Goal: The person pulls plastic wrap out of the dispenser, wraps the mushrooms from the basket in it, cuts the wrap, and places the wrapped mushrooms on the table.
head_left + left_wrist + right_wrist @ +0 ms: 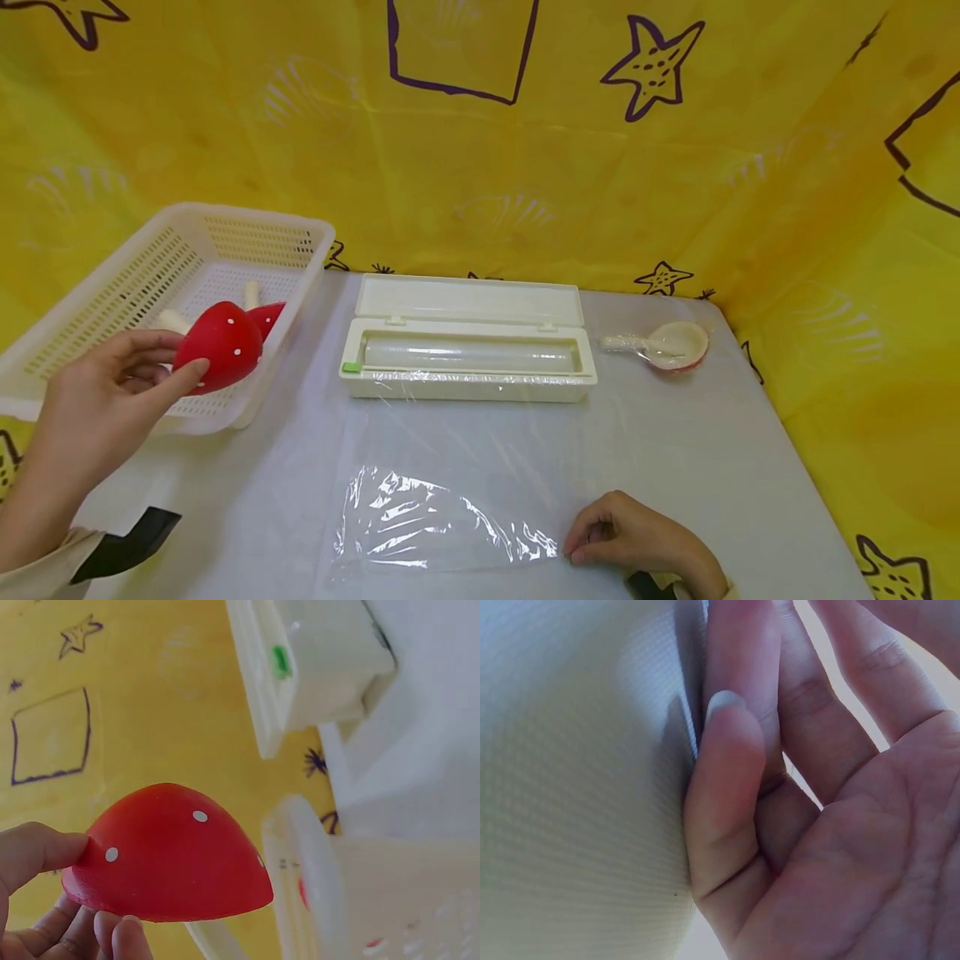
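Note:
My left hand (112,392) holds a red, white-dotted spoon (222,346) by its bowl, thumb on one side and fingers on the other, over the near side of the white basket (251,408). In the left wrist view the bowl's rounded back shows, with a pale handle (214,941) below it. Behind it, a second red dotted spoon (270,318) lies in the basket. Low on the right, my right hand (637,533) pinches the near right corner of a sheet of clear cling film (435,517). This sheet stretches over the table from the cream dispenser box (468,389).
The dispenser's lid (468,300) stands open at the back, showing the film roll (468,354) inside; a green slider (351,367) sits at its left end. A film-wrapped spoon (675,346) lies on the right. Yellow patterned cloth (525,183) hangs behind the table.

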`<action>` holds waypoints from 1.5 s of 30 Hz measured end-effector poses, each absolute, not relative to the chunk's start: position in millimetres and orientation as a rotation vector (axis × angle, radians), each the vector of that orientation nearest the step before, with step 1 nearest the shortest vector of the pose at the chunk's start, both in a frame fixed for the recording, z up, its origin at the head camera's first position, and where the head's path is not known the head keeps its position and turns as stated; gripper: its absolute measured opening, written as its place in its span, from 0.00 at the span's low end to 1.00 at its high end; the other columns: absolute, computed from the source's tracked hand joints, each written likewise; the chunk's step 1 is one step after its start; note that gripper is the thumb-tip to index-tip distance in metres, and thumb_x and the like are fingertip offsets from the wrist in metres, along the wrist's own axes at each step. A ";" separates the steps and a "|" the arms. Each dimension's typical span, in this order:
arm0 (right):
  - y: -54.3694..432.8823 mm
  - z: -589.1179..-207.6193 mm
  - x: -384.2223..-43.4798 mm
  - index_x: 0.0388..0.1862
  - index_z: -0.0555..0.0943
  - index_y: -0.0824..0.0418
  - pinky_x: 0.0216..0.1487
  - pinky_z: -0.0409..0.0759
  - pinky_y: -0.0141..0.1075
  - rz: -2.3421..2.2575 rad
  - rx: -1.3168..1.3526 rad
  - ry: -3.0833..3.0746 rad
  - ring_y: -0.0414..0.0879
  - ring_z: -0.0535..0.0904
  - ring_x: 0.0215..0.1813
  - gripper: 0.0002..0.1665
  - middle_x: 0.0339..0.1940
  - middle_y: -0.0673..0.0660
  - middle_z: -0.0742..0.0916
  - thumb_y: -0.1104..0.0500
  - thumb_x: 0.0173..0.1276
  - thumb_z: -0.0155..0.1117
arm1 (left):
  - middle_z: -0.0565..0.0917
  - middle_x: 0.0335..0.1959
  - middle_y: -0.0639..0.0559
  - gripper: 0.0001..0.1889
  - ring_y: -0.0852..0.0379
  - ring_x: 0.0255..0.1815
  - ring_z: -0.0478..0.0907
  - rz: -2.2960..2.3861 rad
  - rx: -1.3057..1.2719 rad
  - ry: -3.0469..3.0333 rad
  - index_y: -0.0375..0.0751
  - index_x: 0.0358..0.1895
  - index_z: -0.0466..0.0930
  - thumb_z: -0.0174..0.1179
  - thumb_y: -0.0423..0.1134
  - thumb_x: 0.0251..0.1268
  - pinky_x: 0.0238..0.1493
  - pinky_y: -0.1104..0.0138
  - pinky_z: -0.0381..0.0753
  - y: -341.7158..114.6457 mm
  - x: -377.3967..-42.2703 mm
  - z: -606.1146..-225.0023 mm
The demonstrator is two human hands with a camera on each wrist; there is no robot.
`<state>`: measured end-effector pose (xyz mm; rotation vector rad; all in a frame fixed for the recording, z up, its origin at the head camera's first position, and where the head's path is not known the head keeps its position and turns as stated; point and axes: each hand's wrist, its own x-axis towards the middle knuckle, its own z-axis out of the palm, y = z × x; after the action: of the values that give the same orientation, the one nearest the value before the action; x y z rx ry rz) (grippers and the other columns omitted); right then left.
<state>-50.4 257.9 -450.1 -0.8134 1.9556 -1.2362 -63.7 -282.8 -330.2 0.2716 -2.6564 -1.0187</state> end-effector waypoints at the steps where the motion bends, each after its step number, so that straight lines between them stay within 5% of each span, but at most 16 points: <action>1: 257.9 -450.3 -50.5 0.37 0.88 0.60 0.27 0.76 0.24 -1.238 -0.814 1.954 0.24 0.73 0.28 0.09 0.24 0.60 0.86 0.55 0.67 0.68 | 0.73 0.27 0.85 0.18 0.78 0.26 0.72 -1.041 0.262 -2.636 0.41 0.51 0.78 0.69 0.43 0.62 0.26 0.85 0.73 -279.7 -61.8 -328.7; 5: 257.9 -450.3 -50.6 0.37 0.87 0.61 0.27 0.76 0.24 -1.246 -0.825 1.951 0.24 0.73 0.28 0.08 0.25 0.61 0.86 0.56 0.67 0.68 | 0.78 0.28 0.81 0.15 0.76 0.26 0.76 -1.122 0.211 -2.568 0.50 0.47 0.79 0.72 0.39 0.59 0.28 0.86 0.75 -265.4 -53.3 -321.9; 12: 257.1 -449.2 -51.9 0.37 0.87 0.60 0.27 0.77 0.25 -1.238 -0.836 1.963 0.24 0.73 0.29 0.08 0.25 0.60 0.87 0.56 0.67 0.68 | 0.79 0.32 0.77 0.20 0.75 0.29 0.76 -1.146 0.099 -2.553 0.38 0.52 0.79 0.72 0.33 0.56 0.31 0.85 0.76 -233.9 -40.8 -315.8; 18: 258.4 -451.0 -53.3 0.37 0.87 0.59 0.27 0.77 0.25 -1.237 -0.857 1.979 0.24 0.74 0.29 0.07 0.25 0.59 0.87 0.56 0.67 0.69 | 0.82 0.34 0.70 0.21 0.71 0.33 0.78 -1.243 -0.009 -2.548 0.41 0.52 0.80 0.73 0.29 0.54 0.33 0.83 0.79 -211.8 -33.9 -319.4; 35: 258.2 -452.1 -50.7 0.38 0.87 0.59 0.28 0.77 0.25 -1.242 -0.830 1.969 0.24 0.74 0.29 0.08 0.27 0.58 0.87 0.55 0.66 0.69 | 0.83 0.37 0.48 0.17 0.58 0.32 0.81 -1.824 -0.061 -2.595 0.39 0.47 0.76 0.72 0.36 0.57 0.32 0.70 0.84 -131.0 -22.6 -343.1; 45: 258.5 -451.8 -50.7 0.37 0.87 0.58 0.28 0.77 0.26 -1.234 -0.828 1.983 0.25 0.74 0.29 0.08 0.27 0.57 0.87 0.55 0.66 0.69 | 0.81 0.30 0.49 0.18 0.59 0.29 0.78 -2.062 -0.118 -2.576 0.38 0.44 0.73 0.72 0.36 0.56 0.32 0.72 0.82 -85.4 -18.0 -365.7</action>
<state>-50.7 258.5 -451.8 -0.8281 1.9827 -1.2343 -18.0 -85.4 -365.7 -0.1179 -2.5759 -2.0615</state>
